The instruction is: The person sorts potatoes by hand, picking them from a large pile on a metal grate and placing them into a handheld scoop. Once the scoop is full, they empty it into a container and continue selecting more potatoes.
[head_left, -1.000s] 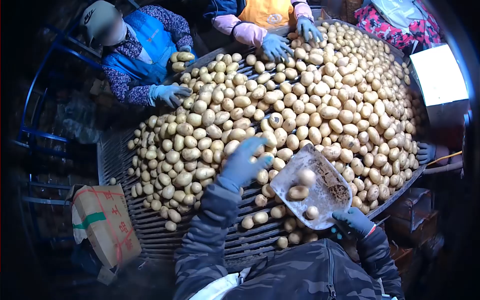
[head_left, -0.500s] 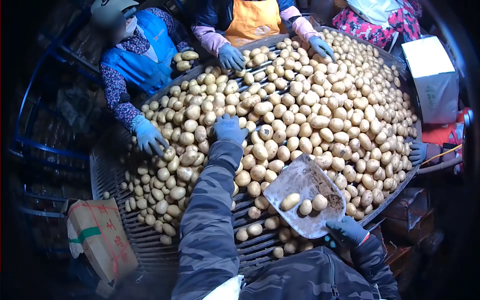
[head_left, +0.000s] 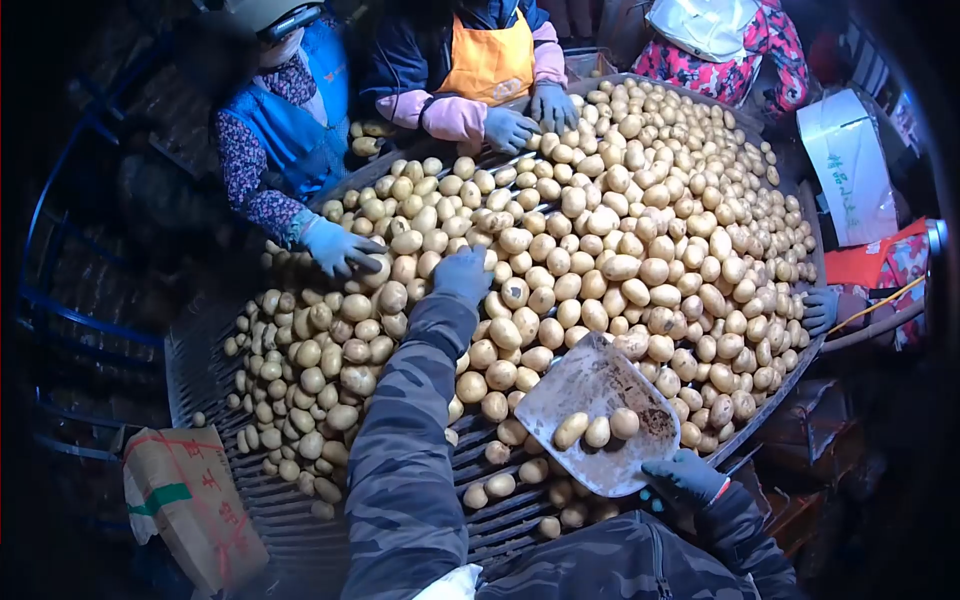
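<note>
Gloved in blue-grey, my left hand point(head_left: 463, 275) reaches out onto the heap of potatoes point(head_left: 660, 250). Its fingers rest over them, the tips partly hidden, and I see no potato lifted in it. Low on the right, my right hand point(head_left: 690, 478), also gloved, is closed around the handle end of a dirty, pale scoop point(head_left: 590, 385); the handle itself is hidden. Three potatoes point(head_left: 597, 431) lie in the scoop, which is above the near edge of the heap. Bare slats of the sorting grate point(head_left: 285, 530) show under and beside the potatoes.
Across the heap, one co-worker's gloved hand point(head_left: 340, 246) touches potatoes; another's two gloved hands point(head_left: 530, 118) are at the far edge. A further gloved hand point(head_left: 820, 311) rests at the right edge. Cardboard box point(head_left: 195, 510) stands lower left, white box point(head_left: 848, 168) upper right.
My left hand has shifted slightly down in view, its fingers more bent. The opposite co-worker's hands have come together. The left co-worker's hand has moved right. The scoop still holds three potatoes.
</note>
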`<state>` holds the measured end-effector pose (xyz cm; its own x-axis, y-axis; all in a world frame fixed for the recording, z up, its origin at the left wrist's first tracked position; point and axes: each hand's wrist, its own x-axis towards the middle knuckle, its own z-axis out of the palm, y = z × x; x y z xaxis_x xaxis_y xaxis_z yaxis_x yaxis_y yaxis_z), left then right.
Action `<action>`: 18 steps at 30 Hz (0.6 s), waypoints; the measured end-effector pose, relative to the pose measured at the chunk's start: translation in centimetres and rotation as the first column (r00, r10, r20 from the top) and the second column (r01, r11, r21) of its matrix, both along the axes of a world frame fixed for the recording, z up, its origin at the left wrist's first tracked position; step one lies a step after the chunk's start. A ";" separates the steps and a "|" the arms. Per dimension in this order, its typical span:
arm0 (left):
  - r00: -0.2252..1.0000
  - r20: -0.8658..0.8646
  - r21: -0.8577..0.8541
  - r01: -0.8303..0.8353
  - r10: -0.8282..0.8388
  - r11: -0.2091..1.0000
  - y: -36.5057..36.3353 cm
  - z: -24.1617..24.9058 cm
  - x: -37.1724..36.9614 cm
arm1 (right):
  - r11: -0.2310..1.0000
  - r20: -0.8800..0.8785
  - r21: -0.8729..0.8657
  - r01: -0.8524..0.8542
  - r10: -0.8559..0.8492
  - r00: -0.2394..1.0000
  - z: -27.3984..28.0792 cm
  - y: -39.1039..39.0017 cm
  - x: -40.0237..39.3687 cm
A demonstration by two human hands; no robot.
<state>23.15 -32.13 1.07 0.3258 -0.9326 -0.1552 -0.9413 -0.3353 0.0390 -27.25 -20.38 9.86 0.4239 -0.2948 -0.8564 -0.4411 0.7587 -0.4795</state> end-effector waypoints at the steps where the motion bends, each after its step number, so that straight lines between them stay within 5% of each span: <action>1: 1.000 0.029 -0.064 0.011 -0.009 0.998 0.4 0.0 -0.2 | 0.997 0.013 -0.016 -0.069 0.069 0.998 -0.3 -0.1 -0.1; 3: 0.921 -0.365 -0.073 -0.177 0.139 0.981 0.4 0.8 0.0 | 1.000 0.000 0.027 -0.008 0.008 1.000 0.2 -0.2 0.2; 5: 0.700 -0.665 -0.010 -0.357 0.260 0.934 0.5 2.4 -0.5 | 1.000 -0.020 -0.018 0.009 -0.009 1.000 0.9 -0.5 0.5; 8: 0.420 -0.907 -0.093 -0.224 0.010 0.970 3.9 4.8 -4.6 | 0.996 0.031 0.074 0.056 -0.058 0.998 -0.3 -0.2 -0.3; 10: 0.471 -0.871 -0.094 0.121 -0.141 0.988 6.5 6.4 -8.2 | 0.997 0.014 0.067 0.047 -0.048 0.999 0.4 -0.3 0.4; 13: 0.497 -0.863 0.133 0.051 0.090 0.990 6.4 9.4 -8.3 | 0.993 0.009 0.099 0.070 -0.071 0.997 1.1 -0.7 0.6; 14: 0.534 -0.843 -0.131 -0.094 -0.061 0.987 5.7 4.1 -6.0 | 0.993 0.005 0.093 0.071 -0.072 0.997 1.4 -0.8 0.8; 15: 0.717 -0.686 0.035 -0.142 0.127 0.989 4.0 6.0 -5.2 | 0.993 0.002 0.087 0.074 -0.074 0.997 1.6 -0.8 0.9; 16: 0.856 -0.508 -0.064 -0.154 0.100 0.986 3.0 3.4 -3.6 | 0.991 0.003 0.092 0.092 -0.093 0.996 1.3 -0.7 0.7; 18: 0.936 -0.349 -0.050 -0.077 0.055 0.996 0.1 1.4 -2.9 | 0.985 0.003 0.102 0.136 -0.137 0.991 0.4 -0.4 0.2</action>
<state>20.29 -32.06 2.52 0.3229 -0.9224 -0.2120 -0.8415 -0.3823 0.3818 -27.01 -20.75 10.27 0.3940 -0.2619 -0.8810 -0.3259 0.8564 -0.4004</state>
